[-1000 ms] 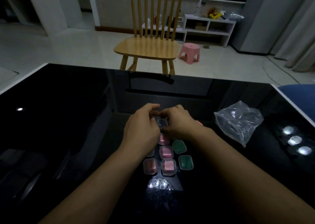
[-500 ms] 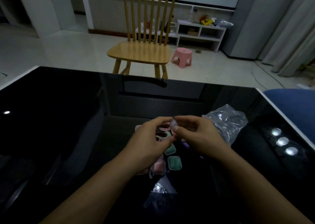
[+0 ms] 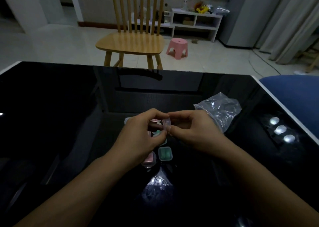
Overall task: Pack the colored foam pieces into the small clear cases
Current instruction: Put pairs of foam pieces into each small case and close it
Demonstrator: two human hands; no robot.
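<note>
A small clear case (image 3: 166, 124) is held up above the black table, pinched between my left hand (image 3: 140, 137) and my right hand (image 3: 192, 131). I cannot tell what is inside it. Below my hands lie several clear cases with foam in them: a green one (image 3: 165, 154) at the near right and a pink one (image 3: 149, 159) to its left. Others are mostly hidden under my left hand. A further pink piece (image 3: 154, 121) shows between my left fingers.
A crumpled clear plastic bag (image 3: 220, 112) lies right of my hands on the glossy black table (image 3: 60, 114). A wooden chair (image 3: 134, 38) and a pink stool (image 3: 177, 48) stand beyond the far edge. A blue seat (image 3: 293, 92) is at the right.
Both hands rose from the row of cases on the table, lifting one clear case between them. The camera tilted, so the cases now sit below the hands.
</note>
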